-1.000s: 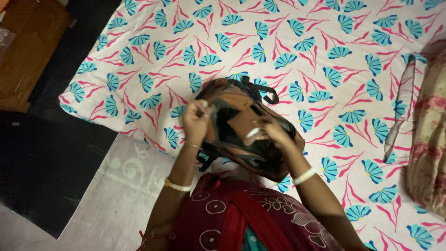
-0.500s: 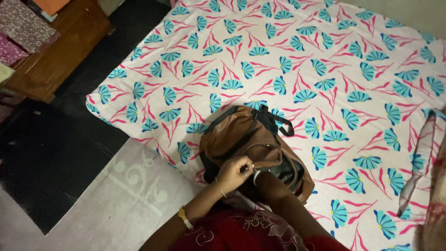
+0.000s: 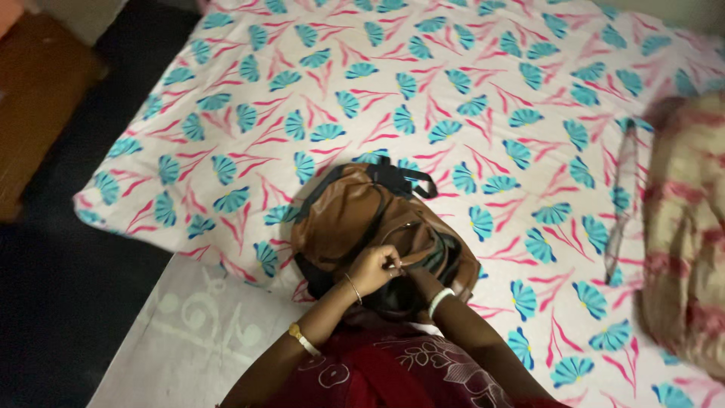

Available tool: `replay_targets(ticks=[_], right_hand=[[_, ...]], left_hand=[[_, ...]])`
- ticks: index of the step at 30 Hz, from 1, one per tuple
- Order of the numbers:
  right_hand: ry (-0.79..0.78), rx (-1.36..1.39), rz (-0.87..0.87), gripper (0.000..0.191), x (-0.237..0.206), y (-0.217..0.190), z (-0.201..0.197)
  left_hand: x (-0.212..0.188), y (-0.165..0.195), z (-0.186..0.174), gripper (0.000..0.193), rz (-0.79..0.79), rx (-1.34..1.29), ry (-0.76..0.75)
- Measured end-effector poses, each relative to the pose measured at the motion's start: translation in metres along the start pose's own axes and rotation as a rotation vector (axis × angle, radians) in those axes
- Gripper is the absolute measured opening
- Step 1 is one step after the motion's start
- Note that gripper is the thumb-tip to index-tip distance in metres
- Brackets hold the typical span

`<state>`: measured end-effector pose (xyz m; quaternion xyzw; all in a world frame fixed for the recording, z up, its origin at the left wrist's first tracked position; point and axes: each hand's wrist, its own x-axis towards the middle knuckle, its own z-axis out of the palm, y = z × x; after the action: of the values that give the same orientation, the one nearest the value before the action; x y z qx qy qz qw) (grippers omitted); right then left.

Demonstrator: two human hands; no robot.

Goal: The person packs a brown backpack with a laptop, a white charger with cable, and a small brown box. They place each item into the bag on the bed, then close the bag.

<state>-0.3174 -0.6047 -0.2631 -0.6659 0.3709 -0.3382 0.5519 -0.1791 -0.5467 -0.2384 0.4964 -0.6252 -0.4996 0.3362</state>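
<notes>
Left hand (image 3: 374,266) pinches the brown backpack (image 3: 355,219) zipper; right hand (image 3: 415,281), grip hidden, should brace the near seam

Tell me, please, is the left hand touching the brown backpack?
Touching: the head view shows the left hand with its fingertips pinched on the brown backpack at its open top.

A brown leather-like backpack (image 3: 362,219) with black straps and a black carry loop lies slumped on its back, its top end pointing away from the pinching fingers. Its bulging front pocket sits just beyond the grip; the zipped opening runs under it, gaping darkly toward the near right side.
</notes>
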Motion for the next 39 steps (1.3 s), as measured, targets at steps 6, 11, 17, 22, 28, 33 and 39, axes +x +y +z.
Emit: replay_targets(ticks=[6, 11, 17, 22, 28, 33, 39], right_hand=[[0.219, -0.046, 0.078, 0.086, -0.049, 0.021, -0.043], [0.533, -0.057, 0.619, 0.048, -0.108, 0.032, -0.064], [0.880, 0.179, 0.408, 0.051, -0.165, 0.020, -0.067], [0.996, -0.214, 0.395, 0.051, -0.195, -0.034, -0.044], [1.110, -0.570, 0.282, 0.052, -0.201, -0.115, 0.018], [1.264, -0.782, 0.281, 0.055, -0.222, -0.158, 0.079], [1.441, -1.056, 0.495, 0.059, -0.281, -0.204, 0.161]], left_hand=[[0.023, -0.012, 0.049, 0.015, -0.113, 0.173, -0.195], [0.032, -0.005, 0.103, 0.011, -0.008, -0.049, -0.304], [0.034, 0.031, 0.106, 0.015, 0.059, 0.019, -0.417], [0.027, 0.066, 0.081, 0.018, 0.215, 0.079, -0.438], [0.004, 0.088, 0.030, 0.050, 0.632, 0.505, -0.261], [-0.016, 0.105, 0.003, 0.062, 0.700, 0.624, -0.446], [-0.070, 0.137, 0.020, 0.063, 0.919, 0.563, -0.683]])
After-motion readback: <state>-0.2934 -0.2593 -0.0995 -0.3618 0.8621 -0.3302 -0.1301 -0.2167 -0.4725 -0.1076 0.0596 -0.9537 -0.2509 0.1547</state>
